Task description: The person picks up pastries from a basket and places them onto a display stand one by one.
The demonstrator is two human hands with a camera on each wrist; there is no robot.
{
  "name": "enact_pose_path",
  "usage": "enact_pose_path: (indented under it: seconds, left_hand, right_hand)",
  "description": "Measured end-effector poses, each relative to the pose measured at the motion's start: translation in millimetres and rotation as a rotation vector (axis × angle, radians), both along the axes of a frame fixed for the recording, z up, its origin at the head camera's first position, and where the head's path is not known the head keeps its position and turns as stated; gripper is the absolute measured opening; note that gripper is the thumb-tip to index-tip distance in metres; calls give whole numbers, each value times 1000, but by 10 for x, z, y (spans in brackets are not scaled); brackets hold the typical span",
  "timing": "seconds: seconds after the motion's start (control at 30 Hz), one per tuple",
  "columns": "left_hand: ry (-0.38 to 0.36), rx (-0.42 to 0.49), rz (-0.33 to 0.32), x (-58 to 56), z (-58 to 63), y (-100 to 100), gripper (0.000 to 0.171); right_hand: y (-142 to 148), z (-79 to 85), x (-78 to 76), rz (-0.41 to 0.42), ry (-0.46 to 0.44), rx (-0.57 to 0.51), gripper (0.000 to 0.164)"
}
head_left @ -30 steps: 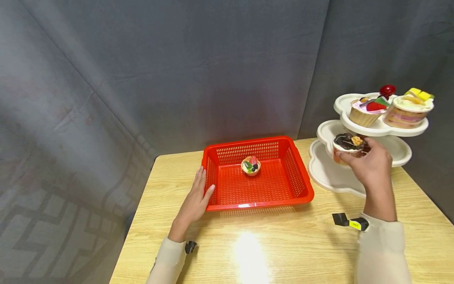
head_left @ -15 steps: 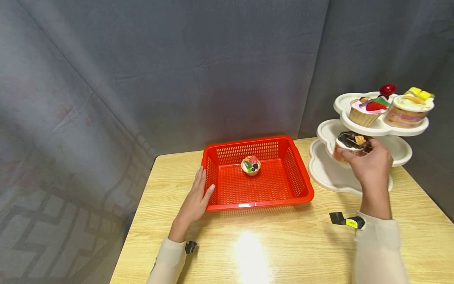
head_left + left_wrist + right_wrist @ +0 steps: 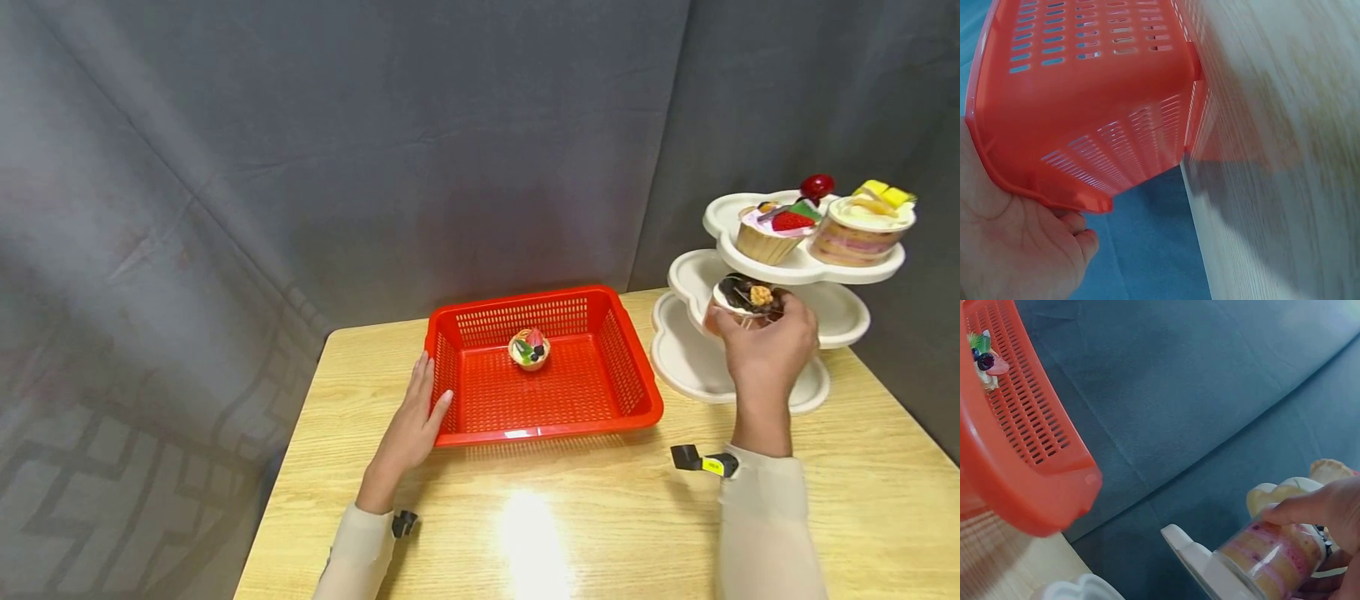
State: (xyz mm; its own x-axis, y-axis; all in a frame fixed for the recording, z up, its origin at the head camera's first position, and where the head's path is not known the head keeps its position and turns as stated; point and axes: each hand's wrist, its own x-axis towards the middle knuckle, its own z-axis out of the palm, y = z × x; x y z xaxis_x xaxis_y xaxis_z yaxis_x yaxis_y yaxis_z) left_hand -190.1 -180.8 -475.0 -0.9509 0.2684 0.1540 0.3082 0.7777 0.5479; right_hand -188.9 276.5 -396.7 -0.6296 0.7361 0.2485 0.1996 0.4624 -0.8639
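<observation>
My right hand (image 3: pixel 772 346) grips a small clear cup of layered cake (image 3: pixel 1269 556) with a dark topping and a nut-like piece on it. The cup is at the middle tier of a white three-tier stand (image 3: pixel 693 354); in the right wrist view its base is close to the tier, and I cannot tell if they touch. My left hand (image 3: pixel 412 421) rests along the left rim of a red plastic basket (image 3: pixel 543 432), fingers straight and thumb apart. Inside the basket sits a small fruit tart (image 3: pixel 529 351).
On the stand's top tier are a pink-topped cupcake (image 3: pixel 772 233), a yellow-topped cake cup (image 3: pixel 858 237) and a red cherry (image 3: pixel 817 186). A light wooden table (image 3: pixel 600 517) carries the basket and stand. A grey cloth (image 3: pixel 450 167) hangs behind.
My right hand and forearm have shifted slightly left, the cake cup moving a little right and up, tilting in the grip. The left hand and basket stay where they were.
</observation>
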Motion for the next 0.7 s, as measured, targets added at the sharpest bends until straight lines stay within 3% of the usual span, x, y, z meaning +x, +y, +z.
enact_pose_path:
  seconds: [0.7]
  left_hand:
    - [-11, -1, -8, -4, 1, -21, 75]
  right_hand:
    - [-16, 11, -113, -102, -18, -80, 75]
